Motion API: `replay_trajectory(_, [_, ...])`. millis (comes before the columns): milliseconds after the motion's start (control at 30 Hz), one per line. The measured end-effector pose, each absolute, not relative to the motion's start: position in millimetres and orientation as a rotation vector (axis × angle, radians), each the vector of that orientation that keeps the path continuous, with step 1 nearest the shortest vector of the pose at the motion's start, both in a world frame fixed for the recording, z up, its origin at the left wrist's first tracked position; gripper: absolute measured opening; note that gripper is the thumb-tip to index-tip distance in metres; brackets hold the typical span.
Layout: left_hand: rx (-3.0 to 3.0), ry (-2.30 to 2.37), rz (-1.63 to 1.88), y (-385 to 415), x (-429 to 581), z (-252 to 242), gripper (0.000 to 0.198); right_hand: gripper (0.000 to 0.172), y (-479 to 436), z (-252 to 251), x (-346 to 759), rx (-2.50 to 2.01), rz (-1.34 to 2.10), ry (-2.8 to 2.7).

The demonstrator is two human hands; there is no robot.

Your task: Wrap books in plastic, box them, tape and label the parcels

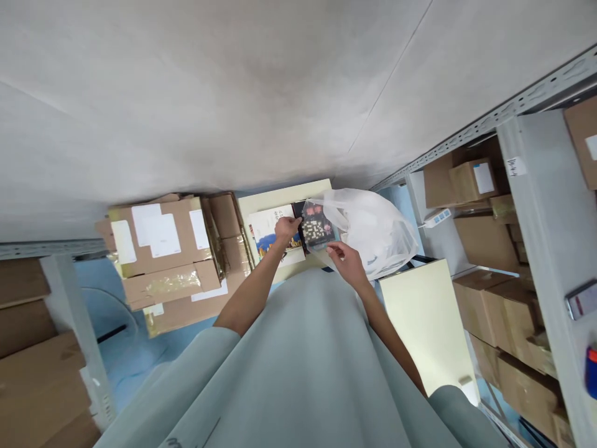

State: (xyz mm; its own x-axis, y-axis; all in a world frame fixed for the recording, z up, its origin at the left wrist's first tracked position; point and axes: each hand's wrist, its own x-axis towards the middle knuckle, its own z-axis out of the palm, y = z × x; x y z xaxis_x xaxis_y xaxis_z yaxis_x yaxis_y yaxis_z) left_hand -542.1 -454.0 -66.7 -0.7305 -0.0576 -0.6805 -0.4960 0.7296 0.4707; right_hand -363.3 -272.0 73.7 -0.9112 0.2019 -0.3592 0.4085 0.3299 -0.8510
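A dark book (318, 225) with red flowers and pale lettering on its cover lies partly under clear plastic in front of me. The fingers of my left hand (287, 229) are closed at its left edge, above a white book (269, 225) with a blue and yellow picture. My right hand (347, 262) is pinched at the near right corner of the dark book, where the rim of a translucent plastic bag (380, 233) runs. The bag spreads out to the right, and pale contents show blurred through it.
The books rest on a cream tabletop (261, 201) against a pale wall (224, 112). Stacked cardboard boxes (181, 249) stand at the left. On the right are a cream panel (424, 323) and a shelf rack (536, 162) with several cartons and a phone (582, 300).
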Motion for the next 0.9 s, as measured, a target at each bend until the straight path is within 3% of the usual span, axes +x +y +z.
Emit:
replay_trajectory(500, [-0.319,2.391,1.202,-521,-510,-50,0.024,0.038,-325,81,-317,0.71,-1.587,2.432])
replay_trajectory(733, [-0.25,2.656,1.35,-582,-496,-11,0.025,0.038,-334,81,-273,0.844,-1.628,2.401])
replay_trajectory(900, [0.005,2.544,1.626,-576,-490,31,0.037,0.037,-320,95,-264,0.901,-1.659,2.487])
